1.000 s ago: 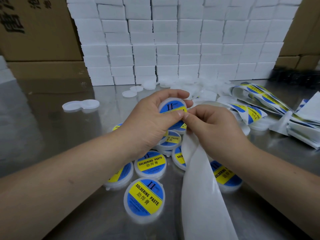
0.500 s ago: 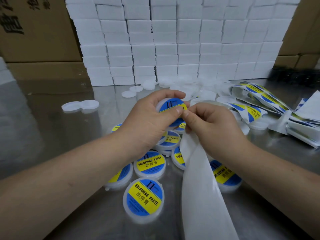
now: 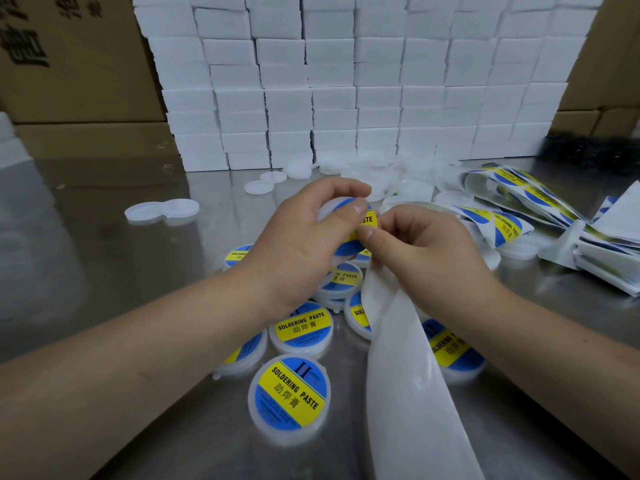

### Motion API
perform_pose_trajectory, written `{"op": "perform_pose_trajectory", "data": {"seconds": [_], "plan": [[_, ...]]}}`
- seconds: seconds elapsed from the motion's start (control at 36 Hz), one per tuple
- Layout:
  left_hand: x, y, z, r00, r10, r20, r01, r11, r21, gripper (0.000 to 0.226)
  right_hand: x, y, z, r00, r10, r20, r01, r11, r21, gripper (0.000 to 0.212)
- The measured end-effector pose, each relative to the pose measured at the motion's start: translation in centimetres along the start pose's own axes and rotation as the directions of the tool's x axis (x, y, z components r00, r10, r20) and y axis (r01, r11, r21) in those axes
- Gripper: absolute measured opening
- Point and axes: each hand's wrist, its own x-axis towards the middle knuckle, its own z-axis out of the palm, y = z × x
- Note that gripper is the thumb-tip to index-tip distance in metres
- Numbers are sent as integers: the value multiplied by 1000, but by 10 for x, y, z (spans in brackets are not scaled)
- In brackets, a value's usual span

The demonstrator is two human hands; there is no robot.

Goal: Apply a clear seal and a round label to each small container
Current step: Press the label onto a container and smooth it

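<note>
My left hand (image 3: 304,237) grips a small round white container (image 3: 349,233) with a blue and yellow round label, held above the table. My right hand (image 3: 422,247) has its fingers curled round a long white backing strip (image 3: 408,393), and its thumb tip presses on the held container's label. The strip hangs down toward the lower edge of the view. Several labelled containers (image 3: 289,396) lie on the steel table (image 3: 104,271) under my hands.
A wall of white boxes (image 3: 346,84) stands at the back with cardboard cartons (image 3: 69,57) on both sides. Loose white lids (image 3: 162,209) lie at the left and in a heap behind my hands. Label strips (image 3: 512,209) are piled at the right.
The held container has turned in my left hand, showing more of its yellow band. My right thumb now presses on the label; both hands stayed nearly in place.
</note>
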Motion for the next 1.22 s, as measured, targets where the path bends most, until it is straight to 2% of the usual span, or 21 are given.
{"op": "perform_pose_trajectory", "data": {"seconds": [0.22, 0.5, 0.61, 0.75, 0.89, 1.06, 1.17, 1.22], "plan": [[0, 2, 4, 997, 17, -75, -14, 999, 39, 16, 2, 1, -1, 999, -31, -11, 31, 999, -29, 30], [-2, 2, 4, 998, 8, -63, -10, 1000, -27, 13, 3, 3, -1, 999, -21, -32, 19, 999, -49, 25], [-3, 2, 2, 1000, 3, 5, -2, 997, -80, 12, 2, 2, -2, 999, -31, -17, 31, 999, -39, 20], [-6, 3, 1, 999, 23, 33, -21, 998, -63, 30, 1, 1, -1, 999, -31, 9, 31, 999, -32, 34], [-6, 5, 5, 998, 4, -56, -1, 999, 49, 38, -1, 0, 1, 998, -35, 48, 38, 998, -52, 33], [-5, 3, 6, 996, 31, -86, -19, 991, 129, 40, -3, -6, 2, 997, -53, 60, 56, 997, -50, 33], [-3, 3, 5, 997, 34, -66, -28, 996, 86, 43, -5, -10, 3, 997, -67, 46, 69, 997, -38, 34], [-2, 2, 5, 998, -10, -66, 12, 1000, 26, 44, -5, -11, 3, 997, -65, 39, 66, 997, -40, 33]]}}
